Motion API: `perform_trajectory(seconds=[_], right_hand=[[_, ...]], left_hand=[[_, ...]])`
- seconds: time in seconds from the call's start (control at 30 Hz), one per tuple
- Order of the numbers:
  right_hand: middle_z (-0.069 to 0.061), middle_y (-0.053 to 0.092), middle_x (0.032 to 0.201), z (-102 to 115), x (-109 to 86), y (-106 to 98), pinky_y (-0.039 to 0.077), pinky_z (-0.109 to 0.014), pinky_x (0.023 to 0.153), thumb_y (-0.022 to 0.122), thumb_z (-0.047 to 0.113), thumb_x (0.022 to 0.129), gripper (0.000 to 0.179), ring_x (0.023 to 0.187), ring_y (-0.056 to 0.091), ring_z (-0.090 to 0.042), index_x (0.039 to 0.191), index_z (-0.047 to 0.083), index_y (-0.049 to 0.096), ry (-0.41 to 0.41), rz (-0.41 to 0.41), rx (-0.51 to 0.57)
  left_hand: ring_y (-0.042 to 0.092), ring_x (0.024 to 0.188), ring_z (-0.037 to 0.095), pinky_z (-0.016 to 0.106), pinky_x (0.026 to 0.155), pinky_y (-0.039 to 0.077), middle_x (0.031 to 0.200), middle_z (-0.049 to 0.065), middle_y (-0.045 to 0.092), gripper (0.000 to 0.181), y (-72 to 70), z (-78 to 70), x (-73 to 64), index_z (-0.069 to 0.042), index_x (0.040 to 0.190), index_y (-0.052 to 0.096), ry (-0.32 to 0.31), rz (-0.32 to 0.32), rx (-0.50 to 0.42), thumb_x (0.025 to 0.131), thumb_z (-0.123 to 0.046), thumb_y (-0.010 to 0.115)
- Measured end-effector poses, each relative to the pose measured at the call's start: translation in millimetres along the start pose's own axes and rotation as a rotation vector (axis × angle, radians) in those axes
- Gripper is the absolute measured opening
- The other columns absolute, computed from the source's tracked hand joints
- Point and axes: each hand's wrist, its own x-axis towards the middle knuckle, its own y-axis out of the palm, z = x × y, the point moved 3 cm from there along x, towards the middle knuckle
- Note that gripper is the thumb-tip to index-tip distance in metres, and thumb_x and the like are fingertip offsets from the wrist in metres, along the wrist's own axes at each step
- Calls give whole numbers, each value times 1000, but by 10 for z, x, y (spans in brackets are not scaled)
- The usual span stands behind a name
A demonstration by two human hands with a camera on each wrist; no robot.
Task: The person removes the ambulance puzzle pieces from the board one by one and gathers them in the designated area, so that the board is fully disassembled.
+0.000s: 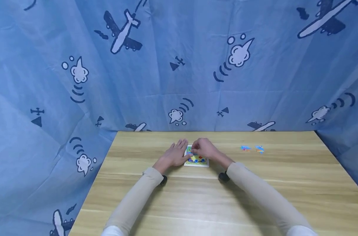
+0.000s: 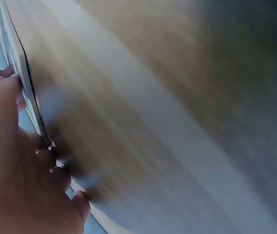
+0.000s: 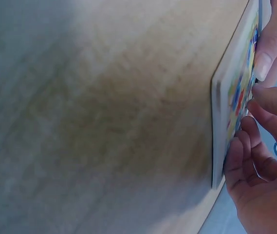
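Note:
A small white-edged puzzle board (image 1: 196, 165) with a yellow, red and blue vehicle picture lies on the table. My left hand (image 1: 176, 155) rests at its left side with fingers outstretched, its thumb reaching onto the board. Over the board's upper part, my right hand (image 1: 204, 148) bends its fingers down and pinches a puzzle piece, mostly hidden by the fingertips. The right wrist view shows the right fingertips (image 3: 257, 92) at the board's surface, close to the left thumb (image 3: 263, 66). In the left wrist view the left hand (image 2: 16, 161) lies along the board's edge.
Two loose puzzle pieces, one blue and pink (image 1: 245, 148) and one blue and orange (image 1: 259, 149), lie on the wooden table (image 1: 184, 203) right of the board. A blue curtain (image 1: 196, 65) with airplane prints hangs behind the table and at its sides.

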Motion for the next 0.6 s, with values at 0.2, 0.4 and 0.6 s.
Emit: perform_trajectory(seconds=[0.2,0.4,0.6], right_hand=[[-6,76,96,-19,32,36,59,-37,84,76,14,96,8,88,67,-16,97,8,82,17,3,9],[-6,76,94,-15,45,43,58,-34,81,76,13,97,9,84,66,-15,96,8,82,25,5,14],[-5,75,89,-7,35,54,55,-30,74,76,13,96,8,78,64,-14,93,7,81,37,-12,17]], left_hand=[[0,168,24,48,137,9,180,5,0,79,39,26,46,-11,170,5,-20,47,-7,111,-60,24],[-7,167,22,48,138,4,179,2,-9,81,114,89,141,-14,170,-5,-42,112,5,110,-64,17],[-5,168,21,45,138,6,180,2,-7,79,18,8,19,-13,170,-2,-45,100,9,111,-61,18]])
